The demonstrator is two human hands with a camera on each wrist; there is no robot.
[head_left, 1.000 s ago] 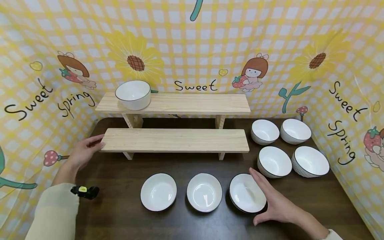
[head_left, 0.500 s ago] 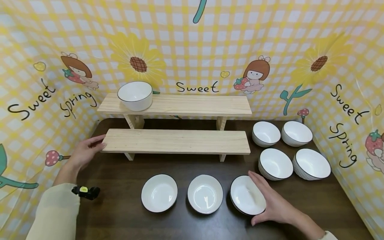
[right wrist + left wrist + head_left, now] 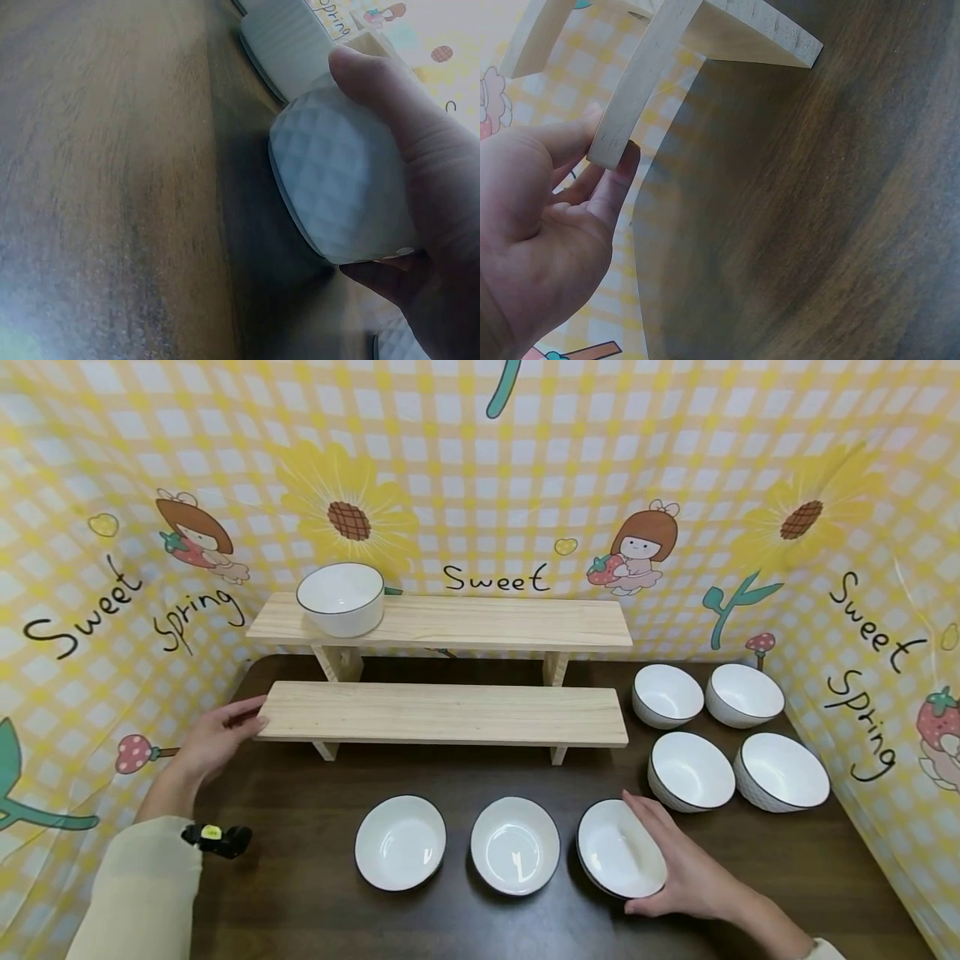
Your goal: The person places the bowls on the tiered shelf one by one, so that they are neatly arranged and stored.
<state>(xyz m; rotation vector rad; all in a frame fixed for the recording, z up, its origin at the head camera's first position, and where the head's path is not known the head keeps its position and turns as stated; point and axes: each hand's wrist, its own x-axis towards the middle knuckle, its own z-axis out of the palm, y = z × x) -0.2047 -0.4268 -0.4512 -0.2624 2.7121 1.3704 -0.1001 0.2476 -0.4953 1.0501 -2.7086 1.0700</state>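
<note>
A two-tier wooden shelf stands on the dark table, its lower board (image 3: 442, 713) nearer than its upper board (image 3: 442, 621). My left hand (image 3: 213, 742) pinches the lower board's left end; in the left wrist view, thumb and fingers (image 3: 609, 196) lie on opposite faces. At the front right, my right hand (image 3: 686, 868) grips a white bowl (image 3: 618, 847) with a dark rim, thumb at its near side and fingers at its far side. The right wrist view shows a diamond pattern on this bowl's outside (image 3: 330, 165). Two more white bowls, left (image 3: 401, 843) and middle (image 3: 515, 846), complete the front row.
One white bowl (image 3: 341, 600) sits at the left of the upper board. Several textured white bowls, including a near one (image 3: 692, 770), stand grouped to the right of the shelf. A yellow checked cloth (image 3: 480, 477) encloses the table's back and sides.
My right hand has closed in on the front-right bowl, thumb and fingers now against its sides. The left hand stays on the board. The head view has shifted slightly.
</note>
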